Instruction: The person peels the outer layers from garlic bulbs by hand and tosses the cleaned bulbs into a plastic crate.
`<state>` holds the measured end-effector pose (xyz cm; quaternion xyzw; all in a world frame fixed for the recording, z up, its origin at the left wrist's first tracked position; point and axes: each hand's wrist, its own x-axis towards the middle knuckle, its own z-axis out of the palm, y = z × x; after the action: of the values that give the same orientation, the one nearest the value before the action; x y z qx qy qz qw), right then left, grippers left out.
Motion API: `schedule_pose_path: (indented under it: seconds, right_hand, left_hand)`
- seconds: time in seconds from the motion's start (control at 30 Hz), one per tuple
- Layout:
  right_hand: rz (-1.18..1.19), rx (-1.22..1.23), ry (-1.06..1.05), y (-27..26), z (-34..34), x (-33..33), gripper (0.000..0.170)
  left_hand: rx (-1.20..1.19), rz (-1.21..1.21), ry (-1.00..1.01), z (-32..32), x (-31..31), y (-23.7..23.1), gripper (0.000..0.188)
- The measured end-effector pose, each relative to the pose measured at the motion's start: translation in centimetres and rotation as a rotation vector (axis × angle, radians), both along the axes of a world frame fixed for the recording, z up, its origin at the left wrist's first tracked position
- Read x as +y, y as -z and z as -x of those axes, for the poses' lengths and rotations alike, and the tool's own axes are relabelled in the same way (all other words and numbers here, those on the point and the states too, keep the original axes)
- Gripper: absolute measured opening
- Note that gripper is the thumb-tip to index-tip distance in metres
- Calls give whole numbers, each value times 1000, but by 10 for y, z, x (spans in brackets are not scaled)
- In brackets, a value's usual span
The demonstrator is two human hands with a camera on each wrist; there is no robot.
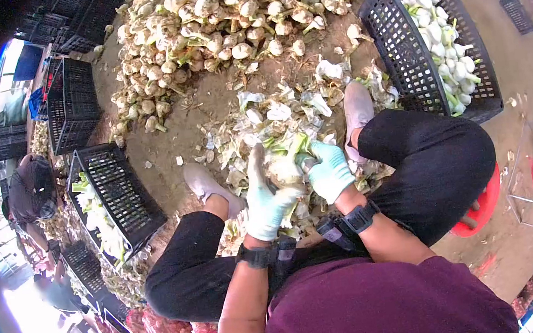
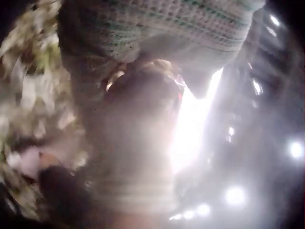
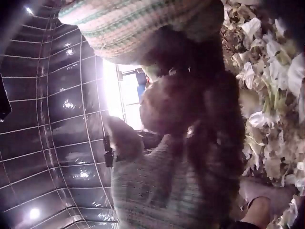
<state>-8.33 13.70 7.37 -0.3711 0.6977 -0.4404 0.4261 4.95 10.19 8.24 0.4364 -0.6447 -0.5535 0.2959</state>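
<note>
In the head view a garlic bulb (image 1: 285, 170) with a green stem is held between two gloved hands, over a litter of peeled skins (image 1: 274, 117). The left hand (image 1: 266, 199) grips the bulb from its left side, thumb across the near side. On the other side the right hand (image 1: 330, 171) pinches at the bulb and stem, with something dark at its fingers that I cannot identify. The right wrist view shows the bulb (image 3: 164, 107) dark between both gloves; the left wrist view is blurred and glaring.
A large heap of unpeeled garlic (image 1: 226, 28) lies ahead. Black crates of pale bulbs stand at the right (image 1: 396, 36) and left (image 1: 123, 194). The person's shoes (image 1: 356, 108) flank the skins. Another person (image 1: 31, 188) bends at the far left.
</note>
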Motion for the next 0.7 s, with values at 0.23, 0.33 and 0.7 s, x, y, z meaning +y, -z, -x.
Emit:
schedule_pose_path:
  seconds: [0.23, 0.33, 0.7]
  right_hand:
    - [229, 185, 6, -15, -9, 7, 14]
    - [42, -199, 33, -20, 1, 9, 14]
    - [38, -33, -164, -30, 5, 17, 25]
  left_hand:
    - [710, -1065, -503, -4, -25, 8, 47]
    - [479, -1121, -362, -12, -37, 17, 51]
    - [600, -543, -171, -3, -19, 21, 62]
